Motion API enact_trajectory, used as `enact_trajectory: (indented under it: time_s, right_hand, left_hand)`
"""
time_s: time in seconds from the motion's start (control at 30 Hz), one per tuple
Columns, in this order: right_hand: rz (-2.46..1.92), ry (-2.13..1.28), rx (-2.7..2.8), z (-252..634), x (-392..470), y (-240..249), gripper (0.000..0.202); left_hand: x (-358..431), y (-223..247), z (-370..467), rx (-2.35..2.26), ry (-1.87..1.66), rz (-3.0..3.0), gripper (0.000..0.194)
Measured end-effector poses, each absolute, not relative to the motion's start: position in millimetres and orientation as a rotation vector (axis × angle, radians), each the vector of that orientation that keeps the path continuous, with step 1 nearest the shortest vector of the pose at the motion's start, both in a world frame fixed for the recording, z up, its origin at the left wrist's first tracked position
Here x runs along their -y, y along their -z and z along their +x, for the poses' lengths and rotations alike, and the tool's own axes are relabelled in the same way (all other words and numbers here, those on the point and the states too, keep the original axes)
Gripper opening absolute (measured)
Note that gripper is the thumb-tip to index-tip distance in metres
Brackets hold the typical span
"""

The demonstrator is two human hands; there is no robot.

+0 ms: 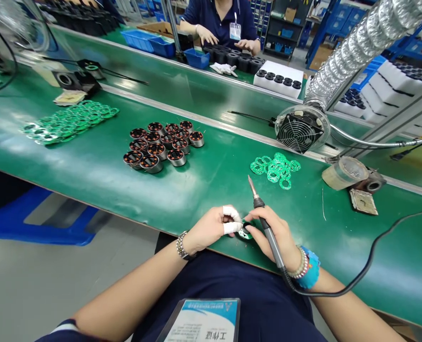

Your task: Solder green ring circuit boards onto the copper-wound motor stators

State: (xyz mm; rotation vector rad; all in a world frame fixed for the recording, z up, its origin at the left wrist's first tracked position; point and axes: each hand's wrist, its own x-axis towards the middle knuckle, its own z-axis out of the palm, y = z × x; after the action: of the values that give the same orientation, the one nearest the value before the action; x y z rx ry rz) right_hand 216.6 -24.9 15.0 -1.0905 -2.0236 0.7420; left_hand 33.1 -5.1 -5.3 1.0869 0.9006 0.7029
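Observation:
My left hand (214, 227), with white coverings on its thumb and finger, pinches the left side of a small ring-shaped green circuit board (245, 234) at the table's front edge. A soldering iron (271, 237) lies across my right hand (280, 232), its bare tip pointing up and away from the board. The thumb and forefinger of that same hand touch the board's right side. My fingers partly cover the board, so whether a coil sits beneath it is hidden. Beyond my hands lies a loose pile of green ring boards (278, 167).
Several copper-wound motor stators (157, 152) stand left of centre, and stacked green board panels (70, 122) lie farther left. A fume fan (299, 130) hangs at the back right, near a round container (346, 172) and solder sponge (363, 201). The iron's cord (374, 247) crosses the right side. A co-worker (220, 23) sits opposite.

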Motion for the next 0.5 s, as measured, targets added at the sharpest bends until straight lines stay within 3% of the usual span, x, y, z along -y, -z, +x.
enact_trajectory:
  time_s: [0.33,0.5]
  right_hand:
    - [-1.009,-0.638,2.051,201.3,22.2,-10.6,0.027]
    - [-1.056,-0.657,1.932,217.6,33.1,-20.1,0.018]
  left_hand:
    - [5.9,6.9,27.4,-0.848,-0.707,1.009,0.016]
    - [2.5,4.4,26.8,-0.898,-0.622,0.976,0.015]
